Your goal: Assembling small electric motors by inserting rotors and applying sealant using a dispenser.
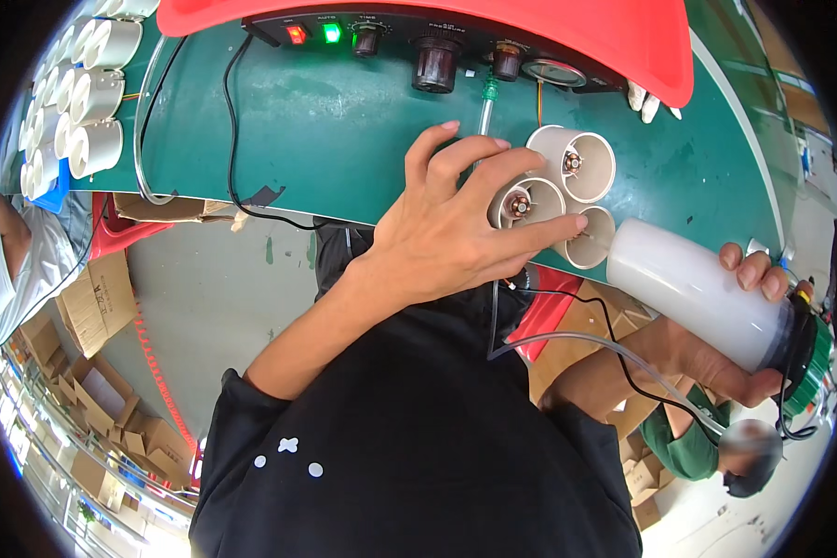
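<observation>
My right hand [721,365] is wrapped round a large milky-white dispensing syringe [684,284] with a black and green end cap [809,358]. The syringe lies tilted, its front end at the mouth of a short white plastic cup [601,249]. Fingers spread and curved, my left hand [456,209] spans a second white cup [551,193] with a copper-wound core inside. The left thumb tip touches the rim of the first cup, and the index finger lies along the second cup's far side. Behind stands a third white cup [593,181], also with a copper-wound core.
A black control box [391,42] with lit switches and knobs stands at the back, under a red tray [530,33]. Many white cups [98,98] are stacked at far left. A clear hose [614,344] and black cable cross before me. Other people are at both sides.
</observation>
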Tool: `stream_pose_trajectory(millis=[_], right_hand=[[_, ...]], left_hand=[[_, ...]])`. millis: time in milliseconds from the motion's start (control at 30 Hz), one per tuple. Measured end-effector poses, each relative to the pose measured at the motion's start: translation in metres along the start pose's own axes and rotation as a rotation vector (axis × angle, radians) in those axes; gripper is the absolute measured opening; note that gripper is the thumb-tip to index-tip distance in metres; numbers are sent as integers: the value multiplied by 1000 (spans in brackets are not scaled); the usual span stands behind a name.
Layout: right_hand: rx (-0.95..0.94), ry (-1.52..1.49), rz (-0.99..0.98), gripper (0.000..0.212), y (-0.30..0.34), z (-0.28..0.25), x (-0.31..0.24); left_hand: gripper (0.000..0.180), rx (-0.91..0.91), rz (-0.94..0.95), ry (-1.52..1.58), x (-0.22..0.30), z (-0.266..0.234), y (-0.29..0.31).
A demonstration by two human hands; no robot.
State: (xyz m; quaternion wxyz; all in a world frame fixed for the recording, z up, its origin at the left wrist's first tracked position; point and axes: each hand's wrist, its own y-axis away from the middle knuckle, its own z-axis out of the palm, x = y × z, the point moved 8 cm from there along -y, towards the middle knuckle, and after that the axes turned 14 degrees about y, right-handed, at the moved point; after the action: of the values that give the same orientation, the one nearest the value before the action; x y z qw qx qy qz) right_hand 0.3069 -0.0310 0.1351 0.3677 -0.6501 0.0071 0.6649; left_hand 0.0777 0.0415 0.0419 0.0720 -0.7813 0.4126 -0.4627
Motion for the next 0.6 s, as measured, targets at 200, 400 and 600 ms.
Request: stream_pose_trajectory(millis=[200,400,600], right_hand=[[-28,-17,11,94,-1,4,-1],[-27,-5,9,94,0,6,0],[-23,1,14,96,3,5,0]], left_hand=[[59,11,-24,28,-2,3,2],[56,-6,-19,14,-1,2,1],[53,-6,-18,10,0,2,3]])
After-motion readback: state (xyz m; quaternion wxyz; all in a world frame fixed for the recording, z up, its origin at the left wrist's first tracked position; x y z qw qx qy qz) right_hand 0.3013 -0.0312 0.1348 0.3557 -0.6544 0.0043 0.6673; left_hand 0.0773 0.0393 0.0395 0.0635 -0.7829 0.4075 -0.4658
